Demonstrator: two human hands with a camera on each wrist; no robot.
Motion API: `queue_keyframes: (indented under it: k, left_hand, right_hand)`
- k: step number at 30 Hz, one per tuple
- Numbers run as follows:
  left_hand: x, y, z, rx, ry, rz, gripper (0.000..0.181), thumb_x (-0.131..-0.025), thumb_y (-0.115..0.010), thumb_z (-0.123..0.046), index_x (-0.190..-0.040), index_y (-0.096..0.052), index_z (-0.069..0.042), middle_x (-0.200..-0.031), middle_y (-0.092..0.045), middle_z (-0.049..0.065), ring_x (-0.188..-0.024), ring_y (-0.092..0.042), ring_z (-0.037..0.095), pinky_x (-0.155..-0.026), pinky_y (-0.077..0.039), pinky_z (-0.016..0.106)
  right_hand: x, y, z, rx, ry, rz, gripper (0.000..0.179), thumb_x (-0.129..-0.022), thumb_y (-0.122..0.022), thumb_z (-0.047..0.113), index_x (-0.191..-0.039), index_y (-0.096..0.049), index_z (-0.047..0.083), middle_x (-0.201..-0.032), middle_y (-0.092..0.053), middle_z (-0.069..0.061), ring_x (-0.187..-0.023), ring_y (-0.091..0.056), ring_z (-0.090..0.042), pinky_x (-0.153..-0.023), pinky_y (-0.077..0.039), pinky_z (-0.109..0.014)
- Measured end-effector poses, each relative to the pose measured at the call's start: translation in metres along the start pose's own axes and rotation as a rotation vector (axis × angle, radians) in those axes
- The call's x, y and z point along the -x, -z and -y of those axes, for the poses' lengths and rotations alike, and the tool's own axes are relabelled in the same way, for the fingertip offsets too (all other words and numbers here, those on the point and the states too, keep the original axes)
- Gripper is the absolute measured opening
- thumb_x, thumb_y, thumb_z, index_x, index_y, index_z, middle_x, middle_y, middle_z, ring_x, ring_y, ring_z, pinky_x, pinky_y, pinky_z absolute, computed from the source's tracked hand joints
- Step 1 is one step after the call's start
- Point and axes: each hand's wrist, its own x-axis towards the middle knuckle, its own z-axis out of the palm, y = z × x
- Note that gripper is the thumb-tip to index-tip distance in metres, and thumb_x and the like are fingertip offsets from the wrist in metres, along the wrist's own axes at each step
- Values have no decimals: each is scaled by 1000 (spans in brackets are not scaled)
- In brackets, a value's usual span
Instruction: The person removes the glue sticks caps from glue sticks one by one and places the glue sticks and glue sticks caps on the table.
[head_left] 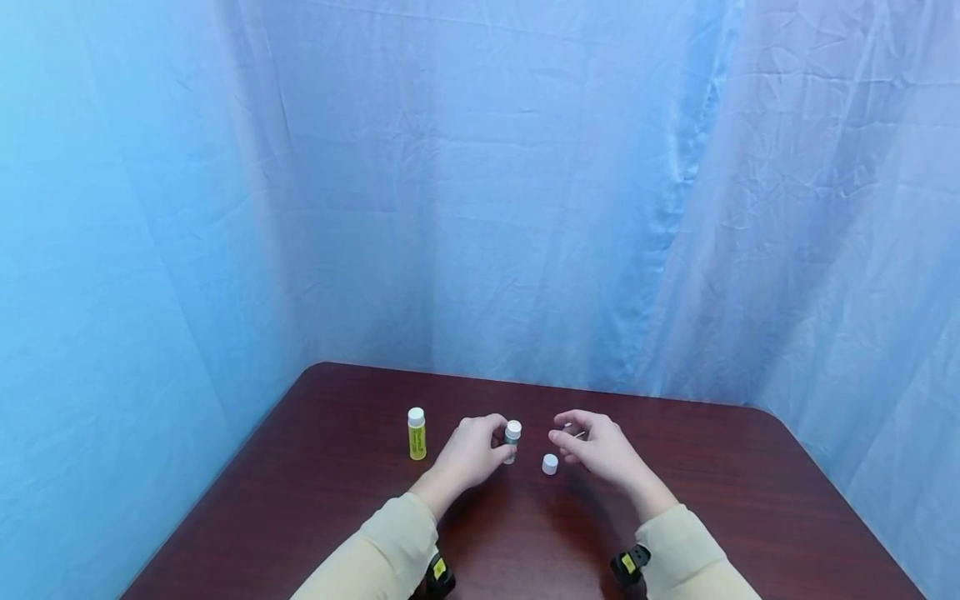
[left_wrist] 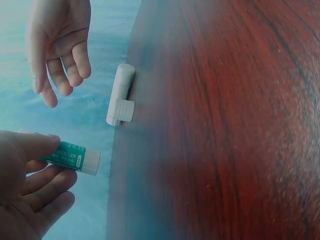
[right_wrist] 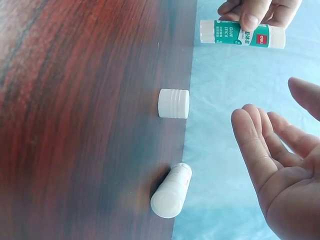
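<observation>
Our left grip (head_left: pixel 471 450) pinches a green-labelled glue stick (right_wrist: pixel 234 35); our empty right grip (head_left: pixel 596 447) gapes near a white cap (right_wrist: pixel 173 103).

On the surface (head_left: pixel 292 508), the first tube (head_left: pixel 417 435) is standing leftmost; to its right, the left grip (head_left: pixel 471 454) is holding the second tube (head_left: pixel 513 432), a cap (head_left: pixel 550 464) is resting, and the third tube (right_wrist: pixel 171 194) is lying near the right grip (head_left: pixel 600 447)

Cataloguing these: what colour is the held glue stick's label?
The label is mainly green, clearest in right wrist view.
</observation>
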Motion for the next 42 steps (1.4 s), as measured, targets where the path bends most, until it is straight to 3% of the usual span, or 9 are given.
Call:
queue_keyframes:
  k: [8, 27, 42]
  left_hand:
    - [1, -5, -1, -10, 46, 15, 17, -91, -79, -22, -104, -70, -15, -79, -61, -10, -70, -55, 8, -65, -49, 29]
    - [1, -13, 0, -19, 74, 27, 13, -91, -79, -20, -98, -69, -15, -81, -63, -9, -73, -58, 6, -67, -50, 29]
    - [1, -16, 1, -15, 79, 48, 12, -92, -78, -20, -98, -69, -15, -83, -65, -7, -75, -59, 7, -70, -52, 30]
  right_hand:
    - [1, -3, -1, -5, -15, 23, 42, -95, -74, 21, -128, -62, -2, -104, -70, -17, -88, -70, -34, -76, -60, -39]
    - [6, -5, -10, 24, -74, 77, 42, -94, -76, 19, -124, -61, -6, -97, -71, -15, -81, -70, -32, -69, -60, -40]
    - [5, -7, -18, 67, -64, 89, 42, -94, -75, 17, -125, -61, -7, -92, -70, -12, -81, -70, -31, -68, -60, -37]
